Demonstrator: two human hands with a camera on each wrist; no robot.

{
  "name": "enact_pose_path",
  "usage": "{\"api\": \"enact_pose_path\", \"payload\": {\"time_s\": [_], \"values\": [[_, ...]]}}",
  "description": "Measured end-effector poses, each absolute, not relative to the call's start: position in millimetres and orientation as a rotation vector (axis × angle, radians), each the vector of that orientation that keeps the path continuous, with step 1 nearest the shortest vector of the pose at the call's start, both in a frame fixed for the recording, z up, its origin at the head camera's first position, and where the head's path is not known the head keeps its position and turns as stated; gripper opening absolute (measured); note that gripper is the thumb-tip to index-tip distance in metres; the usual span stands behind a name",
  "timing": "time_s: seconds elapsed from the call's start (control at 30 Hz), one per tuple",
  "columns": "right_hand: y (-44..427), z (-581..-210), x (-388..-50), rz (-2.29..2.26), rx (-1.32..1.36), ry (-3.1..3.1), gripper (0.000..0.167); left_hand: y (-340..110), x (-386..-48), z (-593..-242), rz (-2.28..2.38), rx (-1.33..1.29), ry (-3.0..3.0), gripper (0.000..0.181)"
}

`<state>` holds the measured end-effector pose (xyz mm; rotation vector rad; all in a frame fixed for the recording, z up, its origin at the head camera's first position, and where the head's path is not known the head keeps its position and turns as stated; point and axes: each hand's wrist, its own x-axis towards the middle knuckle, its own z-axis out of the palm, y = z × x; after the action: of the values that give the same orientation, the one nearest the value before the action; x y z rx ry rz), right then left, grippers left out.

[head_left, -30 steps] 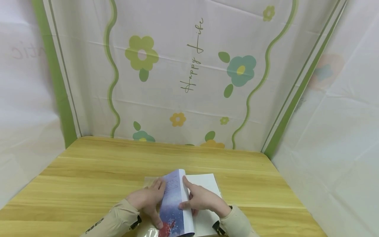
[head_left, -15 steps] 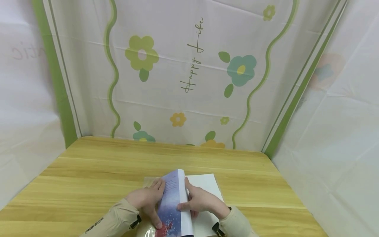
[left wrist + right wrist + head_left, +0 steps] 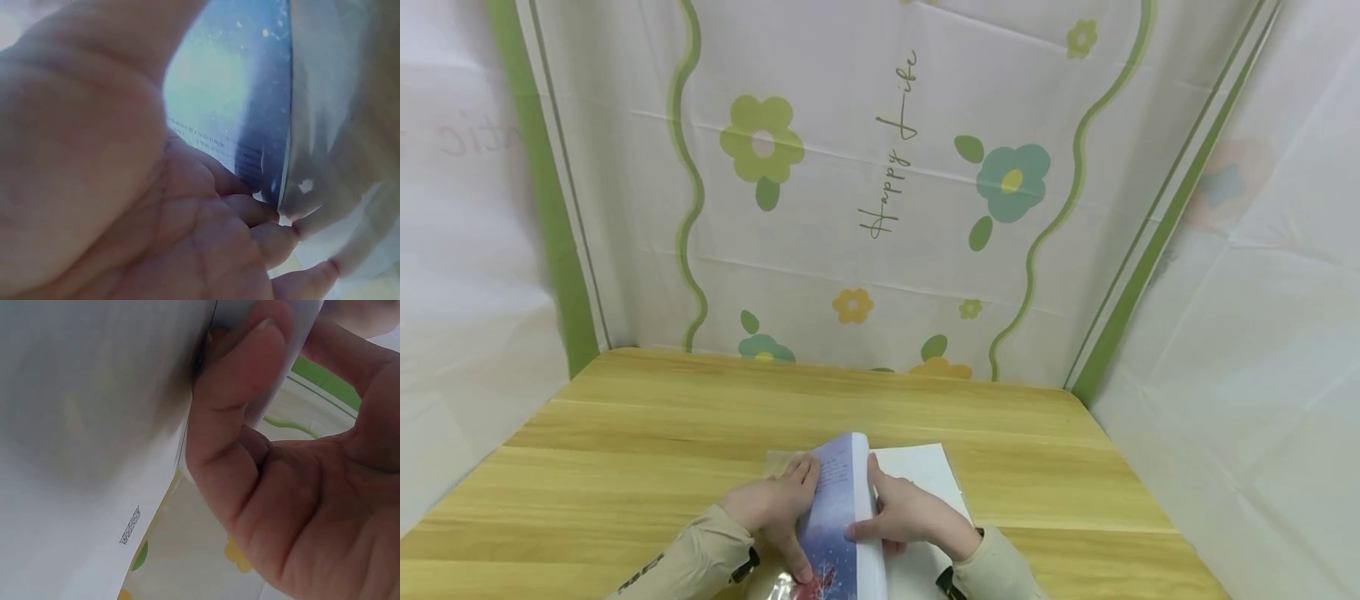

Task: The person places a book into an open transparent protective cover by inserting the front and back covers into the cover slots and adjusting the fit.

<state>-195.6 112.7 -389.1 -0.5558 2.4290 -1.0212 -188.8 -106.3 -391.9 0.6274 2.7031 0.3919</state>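
A blue-purple printed cover (image 3: 831, 521) bends upward near the table's front edge, its white strip (image 3: 867, 533) facing right. My left hand (image 3: 772, 508) lies on the cover's left side, thumb and fingers spread and pressing; the left wrist view shows its palm (image 3: 137, 187) beside the printed surface (image 3: 212, 75). With thumb on the bent strip and fingers curled behind, my right hand (image 3: 913, 517) grips the cover. Bent fingers (image 3: 219, 425) meet a page edge in the right wrist view. White pages (image 3: 921, 467) lie under the right hand.
Clear plastic (image 3: 777, 460) sticks out at the left hand. A wooden table (image 3: 662, 425) extends around the book, with a flowered curtain (image 3: 820, 225) behind it and pale cloth on both sides.
My right thumb and the bent strip have shifted slightly left, and the cover bulges a little more. My left hand has stayed nearly in place. The head view has tilted slightly.
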Motion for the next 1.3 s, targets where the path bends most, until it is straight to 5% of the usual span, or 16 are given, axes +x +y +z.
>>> {"api": "enact_pose_path", "payload": {"time_s": [0.67, 0.93, 1.3], "values": [[106, -387, -195, -0.910, -0.547, 2.480, 0.109, -107, -186, -390, 0.418, 0.623, 2.721, 0.139], [118, -384, -206, -0.986, -0.617, 2.315, 0.082, -109, -189, -388, 0.423, 0.598, 2.677, 0.139], [115, -384, -204, -0.979, -0.619, 2.362, 0.081, -111, -190, -388, 0.425, 0.600, 2.684, 0.139]]}}
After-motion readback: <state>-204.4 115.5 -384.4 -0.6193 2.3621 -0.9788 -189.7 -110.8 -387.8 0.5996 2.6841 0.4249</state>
